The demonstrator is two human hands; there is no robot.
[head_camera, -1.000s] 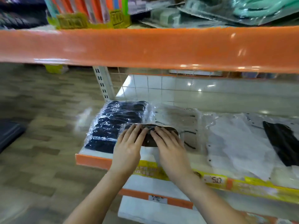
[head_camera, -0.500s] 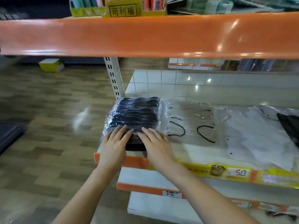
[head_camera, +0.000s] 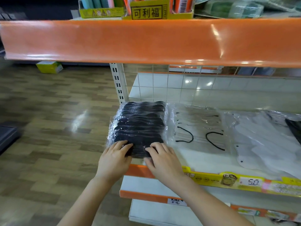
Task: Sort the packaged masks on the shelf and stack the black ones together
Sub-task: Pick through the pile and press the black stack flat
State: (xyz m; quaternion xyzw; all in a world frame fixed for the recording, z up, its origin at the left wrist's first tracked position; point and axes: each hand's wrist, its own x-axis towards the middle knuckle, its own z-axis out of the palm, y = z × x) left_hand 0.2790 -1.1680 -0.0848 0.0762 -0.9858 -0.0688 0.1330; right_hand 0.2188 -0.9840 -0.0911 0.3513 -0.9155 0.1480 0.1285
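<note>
Black masks, each sealed in clear crinkly plastic, are sitting in a stack (head_camera: 140, 126) at the left end of the white shelf (head_camera: 195, 162), right beside the perforated upright post (head_camera: 118, 82). The left hand (head_camera: 114, 158) is resting on the near left corner of the stack, its fingers (head_camera: 125, 146) lying fairly straight and loose across the top packet, not curling round it. The right hand (head_camera: 162, 159) is doing the same at the near right corner, fingers stretched flat over the wrap with the thumb lying along the front edge of the pile. Both are pressing down rather than gripping.

Just beside the stack to the right, clear packets (head_camera: 197, 126) are lying flat; through the film I am seeing pale contents and thin black ear loops. Further right, more transparent bags holding white masks (head_camera: 254, 141) are spreading over the shelf, and at the far right edge another black mask packet (head_camera: 294, 129) is lying well apart from the stack.

A yellow price strip (head_camera: 244, 182) is running along the shelf's front lip, marked 5.0. Above, an orange shelf edge (head_camera: 146, 41) is carrying yellow display boxes (head_camera: 146, 12) holding upright coloured items, with green packaged goods (head_camera: 236, 7) beside them. A yellow-green box (head_camera: 48, 66) is sitting on the wood-patterned floor (head_camera: 48, 128) behind.
</note>
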